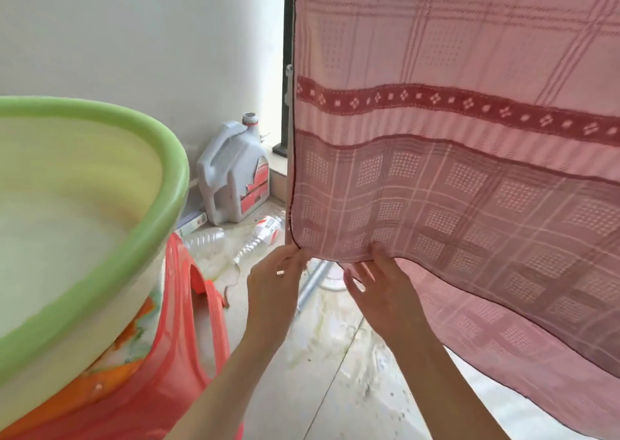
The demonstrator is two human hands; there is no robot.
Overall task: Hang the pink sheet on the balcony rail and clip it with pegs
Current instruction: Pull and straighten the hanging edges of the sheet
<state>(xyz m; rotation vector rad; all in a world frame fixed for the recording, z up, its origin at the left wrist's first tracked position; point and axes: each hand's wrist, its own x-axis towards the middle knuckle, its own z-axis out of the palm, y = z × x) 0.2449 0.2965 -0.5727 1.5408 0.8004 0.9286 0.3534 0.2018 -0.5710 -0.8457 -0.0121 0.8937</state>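
Note:
The pink sheet (453, 137) hangs down across the right side of the view, checked, with a dark red patterned band. Its top and the rail it hangs from are out of frame. My left hand (273, 292) pinches the sheet's lower left corner at the hem. My right hand (382, 292) holds the bottom hem just to the right, thumb in front of the cloth and fingers behind it. A second layer of the sheet hangs lower behind, toward the right. No pegs are in view.
A green-rimmed basin (100, 225) sits on a red plastic stool (188, 339) at the left. A white jug (235, 174) and several empty plastic bottles (265, 231) lie on the tiled floor by the wall. A black metal post (288, 70) stands behind the sheet's left edge.

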